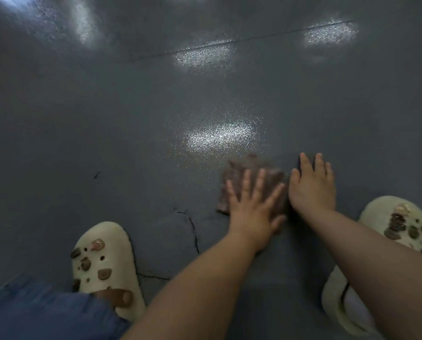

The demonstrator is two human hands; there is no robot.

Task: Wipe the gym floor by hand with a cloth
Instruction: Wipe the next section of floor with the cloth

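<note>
A brownish cloth [244, 169] lies flat on the dark grey gym floor [131, 119], slightly blurred. My left hand [254, 207] presses down on it palm first, fingers spread over its near half. My right hand [313, 187] rests flat with fingers apart, right beside the cloth's right edge. Whether it touches the cloth I cannot tell. Both bare forearms reach in from the bottom of the view.
My feet in cream clogs with brown charms stand at the left [104, 263] and at the right [396, 224] of the hands. A crack [192, 227] runs through the floor just left of my left wrist. A thin seam [229, 41] crosses the floor farther ahead among bright light reflections.
</note>
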